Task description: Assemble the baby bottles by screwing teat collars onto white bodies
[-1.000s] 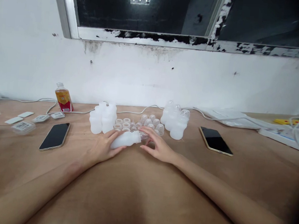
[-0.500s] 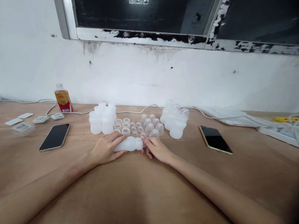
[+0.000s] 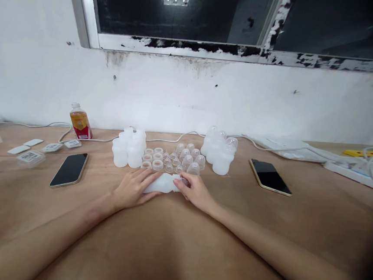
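Note:
A frosted white baby bottle (image 3: 162, 183) lies on its side just above the table, its neck pointing right. My left hand (image 3: 133, 187) is closed around its base end. At the neck end my right hand (image 3: 196, 192) is closed, the thumb pressed over the neck; a small clear part shows between those fingers, mostly hidden. Just beyond the hands sit several white screw rings (image 3: 157, 165), small clear nipples (image 3: 169, 167) and clear domed caps (image 3: 200, 161). White bottle bodies (image 3: 135, 153) stand at the left, and capped bottles (image 3: 222, 160) at the right.
A phone (image 3: 69, 170) lies at the left and another phone (image 3: 270, 177) at the right. Behind stand a drink bottle (image 3: 81, 123) and a white cable (image 3: 187, 135). Small labelled cases (image 3: 30, 158) are far left; a power strip (image 3: 350, 171) is far right.
My right hand has shifted its grip at the bottle's neck, the thumb now lying over it. My left hand keeps its hold. The view has moved slightly.

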A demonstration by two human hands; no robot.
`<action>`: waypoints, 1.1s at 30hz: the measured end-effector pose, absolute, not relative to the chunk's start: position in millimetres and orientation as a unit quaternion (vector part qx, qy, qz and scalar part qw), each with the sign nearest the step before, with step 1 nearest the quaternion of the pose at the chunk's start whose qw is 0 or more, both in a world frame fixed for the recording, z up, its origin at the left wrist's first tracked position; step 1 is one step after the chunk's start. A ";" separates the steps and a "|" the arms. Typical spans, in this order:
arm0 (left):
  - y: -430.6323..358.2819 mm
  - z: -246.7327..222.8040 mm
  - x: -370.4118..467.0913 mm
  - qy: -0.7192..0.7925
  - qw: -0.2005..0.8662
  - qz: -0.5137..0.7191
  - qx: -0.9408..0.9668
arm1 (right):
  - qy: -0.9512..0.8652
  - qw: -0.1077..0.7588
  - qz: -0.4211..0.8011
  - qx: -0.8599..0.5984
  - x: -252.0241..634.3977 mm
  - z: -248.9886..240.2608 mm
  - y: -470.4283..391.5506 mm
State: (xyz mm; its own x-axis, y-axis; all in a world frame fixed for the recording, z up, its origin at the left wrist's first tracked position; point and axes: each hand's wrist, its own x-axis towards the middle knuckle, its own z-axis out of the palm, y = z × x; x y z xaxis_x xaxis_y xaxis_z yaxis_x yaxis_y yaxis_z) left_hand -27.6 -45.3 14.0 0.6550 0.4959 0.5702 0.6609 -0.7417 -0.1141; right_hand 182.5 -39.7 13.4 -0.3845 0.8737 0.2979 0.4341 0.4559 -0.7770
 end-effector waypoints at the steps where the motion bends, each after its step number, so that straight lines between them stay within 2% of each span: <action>1: -43.9 13.0 -27.3 -0.318 0.181 -0.257 -0.894 | -0.741 0.358 0.357 -0.442 178.7 13.8 -41.4; 6: -38.4 9.6 -29.4 -0.289 0.249 -0.272 -0.884 | -0.550 0.289 0.628 -0.469 169.2 22.6 -46.9; 9: -36.8 8.8 -31.5 -0.270 0.272 -0.307 -0.871 | -0.493 0.218 0.721 -0.435 170.4 29.8 -47.3; 11: -36.4 10.6 -31.6 -0.266 0.274 -0.320 -0.867 | -0.484 0.187 0.743 -0.424 171.7 32.2 -46.5; 14: -37.8 18.1 -28.5 -0.288 0.247 -0.291 -0.878 | -0.566 0.218 0.657 -0.447 174.1 31.7 -44.0; 17: -41.2 26.5 -24.3 -0.320 0.195 -0.236 -0.897 | -0.736 0.299 0.389 -0.466 179.2 29.8 -42.4; 19: -43.2 29.7 -22.9 -0.324 0.161 -0.211 -0.908 | -0.817 0.295 0.230 -0.438 183.3 29.6 -43.0; 21: -44.5 30.5 -23.0 -0.312 0.135 -0.195 -0.920 | -0.860 0.263 0.159 -0.407 186.3 30.2 -44.7; 27: -48.3 24.0 -23.0 -0.324 0.122 -0.208 -0.915 | -0.864 0.238 0.169 -0.411 186.3 32.5 -45.5; 33: -45.7 12.9 -19.2 -0.335 0.179 -0.227 -0.897 | -0.840 0.240 0.210 -0.438 186.1 28.9 -42.3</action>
